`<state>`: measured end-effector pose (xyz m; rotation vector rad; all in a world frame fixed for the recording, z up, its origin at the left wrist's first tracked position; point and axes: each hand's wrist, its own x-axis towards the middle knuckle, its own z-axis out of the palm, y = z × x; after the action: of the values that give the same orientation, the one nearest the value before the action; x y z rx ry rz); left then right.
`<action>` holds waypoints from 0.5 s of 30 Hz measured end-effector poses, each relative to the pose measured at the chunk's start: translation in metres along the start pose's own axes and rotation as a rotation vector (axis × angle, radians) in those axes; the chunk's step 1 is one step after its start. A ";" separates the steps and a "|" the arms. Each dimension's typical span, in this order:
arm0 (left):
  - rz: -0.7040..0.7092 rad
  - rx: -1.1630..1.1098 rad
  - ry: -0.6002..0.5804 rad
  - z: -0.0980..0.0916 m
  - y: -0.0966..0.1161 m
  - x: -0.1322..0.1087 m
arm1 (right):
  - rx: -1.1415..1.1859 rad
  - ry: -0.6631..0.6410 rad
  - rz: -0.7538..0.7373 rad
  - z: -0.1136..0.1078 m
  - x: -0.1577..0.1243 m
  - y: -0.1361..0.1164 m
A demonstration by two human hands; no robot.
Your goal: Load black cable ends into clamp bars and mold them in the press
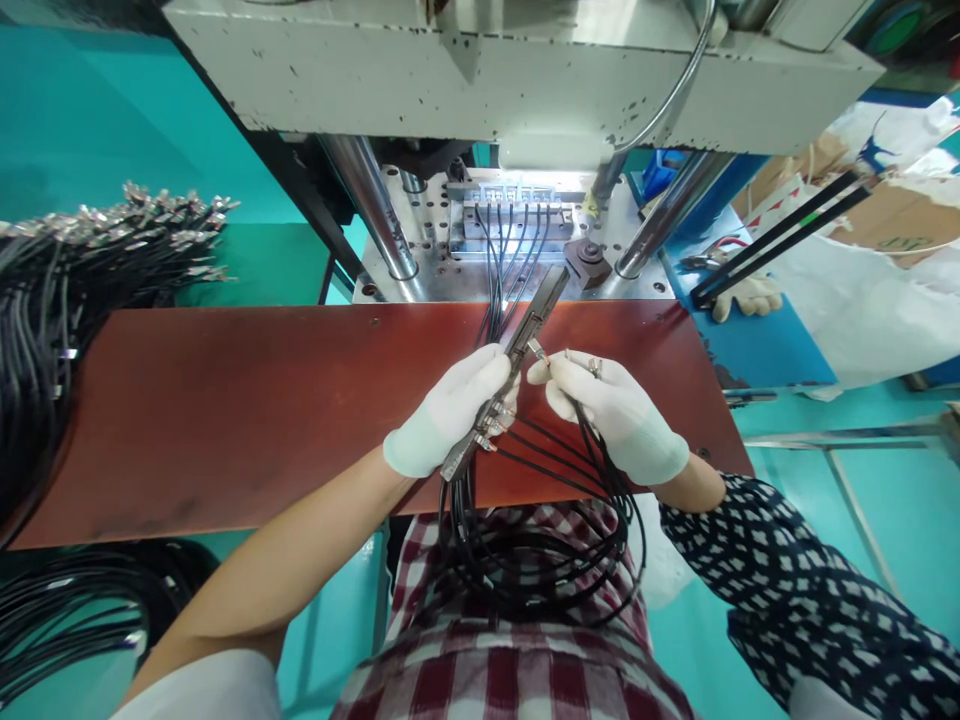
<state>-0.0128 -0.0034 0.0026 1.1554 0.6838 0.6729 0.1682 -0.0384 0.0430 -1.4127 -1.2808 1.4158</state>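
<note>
My gloved left hand [469,395] grips a long metal bar fixture [546,300], which slants from lower left to upper right. Several small metal cable connectors [491,425] sit along its lower part, their black cables running off to the right. Between the fingertips of my gloved right hand [611,405] is a cable connector [537,350] with a bit of orange at its base, close beside the bar. Black cables [589,430] also pass under that hand. Their coils [525,590] hang over my lap.
A press [525,80] stands ahead, with metal posts and a lit mold [517,225] holding several black cables. A reddish-brown board [247,410] spans the front. Cable bundles [37,330] lie at left; a glove [750,295] rests on the blue shelf [795,350] at right.
</note>
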 end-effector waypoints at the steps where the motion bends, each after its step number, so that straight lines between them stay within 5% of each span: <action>1: -0.002 -0.010 -0.006 0.000 0.000 0.000 | -0.022 0.016 -0.020 0.000 0.000 -0.001; 15: 0.065 0.149 0.044 0.002 0.001 -0.003 | -0.121 -0.169 -0.061 0.008 0.007 0.006</action>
<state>-0.0139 -0.0066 0.0046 1.3076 0.7461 0.7139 0.1604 -0.0341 0.0347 -1.3429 -1.5271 1.4627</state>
